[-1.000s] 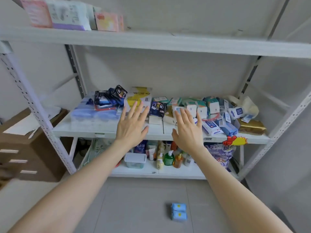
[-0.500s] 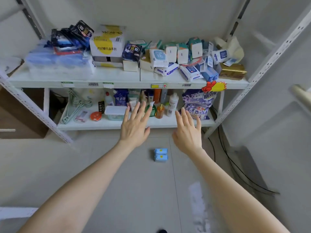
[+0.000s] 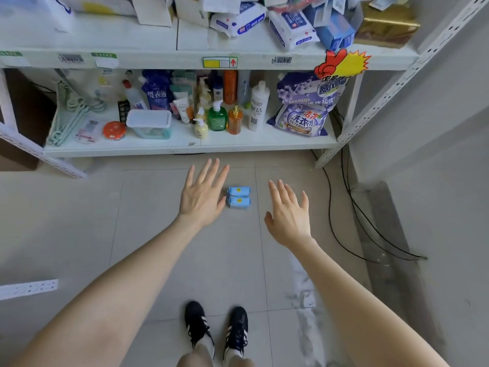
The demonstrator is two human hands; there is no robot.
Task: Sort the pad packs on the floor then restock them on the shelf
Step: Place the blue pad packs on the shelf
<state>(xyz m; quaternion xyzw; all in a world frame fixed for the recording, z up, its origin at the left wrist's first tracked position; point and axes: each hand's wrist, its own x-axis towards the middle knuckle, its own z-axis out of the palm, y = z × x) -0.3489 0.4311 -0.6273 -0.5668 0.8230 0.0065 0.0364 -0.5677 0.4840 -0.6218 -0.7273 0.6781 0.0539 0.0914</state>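
Black shoes point(image 3: 216, 330) stand on the tiled floor point(image 3: 158, 247). The left hand point(image 3: 202, 197) and right hand point(image 3: 289, 215) reach forward, fingers straight and spread, holding nothing. Two blue pad packs point(image 3: 239, 197) lie side by side on the floor between the hands, nearer the left. Beyond them stands the stocked shelf point(image 3: 185, 150).

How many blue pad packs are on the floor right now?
2. The far pack lies toward the shelf, the near pack touches it, both between the left hand and right hand. The left hand may hide more.
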